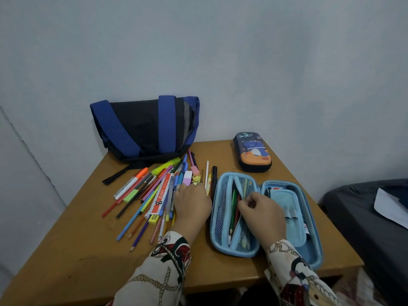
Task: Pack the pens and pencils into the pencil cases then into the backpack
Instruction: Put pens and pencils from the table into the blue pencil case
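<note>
A light blue pencil case [316, 235] lies open on the wooden table [66, 257], with several pencils [233, 208] in its left mesh pocket. My right hand [263, 209] is over the case, its curled fingers pinching the upper edge of the mesh pocket [220, 208]. A loose pile of pens, pencils, markers, erasers and a ruler [152, 191] lies to the left of the case. My left hand [192, 203] rests on the pile's right side, fingertips on the pens. A closed dinosaur-print pencil case [252, 152] lies at the back right. The blue and black backpack [141, 129] leans against the wall behind the pile.
A black strap [117, 174] from the backpack trails onto the table. The table's right edge is close to the open case. Beyond it sits a dark surface [357, 217] with a white sheet of paper [390, 206] on it. A wall stands right behind the table.
</note>
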Action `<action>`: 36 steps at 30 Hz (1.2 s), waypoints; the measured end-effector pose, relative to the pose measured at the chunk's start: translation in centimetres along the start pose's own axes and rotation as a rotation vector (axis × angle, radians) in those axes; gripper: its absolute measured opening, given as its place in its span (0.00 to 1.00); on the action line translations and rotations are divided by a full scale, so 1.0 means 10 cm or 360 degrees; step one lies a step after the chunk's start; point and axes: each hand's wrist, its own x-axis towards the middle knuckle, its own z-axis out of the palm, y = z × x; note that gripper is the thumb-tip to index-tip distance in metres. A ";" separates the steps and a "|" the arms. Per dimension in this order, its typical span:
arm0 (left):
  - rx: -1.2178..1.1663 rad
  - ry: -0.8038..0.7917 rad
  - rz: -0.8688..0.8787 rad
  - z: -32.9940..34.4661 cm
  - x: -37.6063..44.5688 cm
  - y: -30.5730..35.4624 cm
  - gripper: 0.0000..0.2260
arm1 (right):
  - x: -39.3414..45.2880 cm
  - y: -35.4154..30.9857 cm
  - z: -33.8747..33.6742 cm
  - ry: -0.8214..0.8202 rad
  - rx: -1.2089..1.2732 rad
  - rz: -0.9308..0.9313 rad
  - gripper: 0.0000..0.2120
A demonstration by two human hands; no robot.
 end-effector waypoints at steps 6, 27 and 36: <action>0.0260 -0.0023 0.0056 -0.09 -0.02 0.06 0.11 | 0.00 0.00 0.00 0.0008 0.0001 0.0004 0.11; -0.0532 -0.0526 -0.0042 -0.42 -0.14 0.22 0.13 | 0.01 0.00 0.00 -0.0016 0.0033 0.0061 0.14; -0.0397 -0.0492 0.0201 -0.21 -0.22 0.42 0.11 | 0.03 0.02 0.02 -0.0037 0.0038 0.0053 0.14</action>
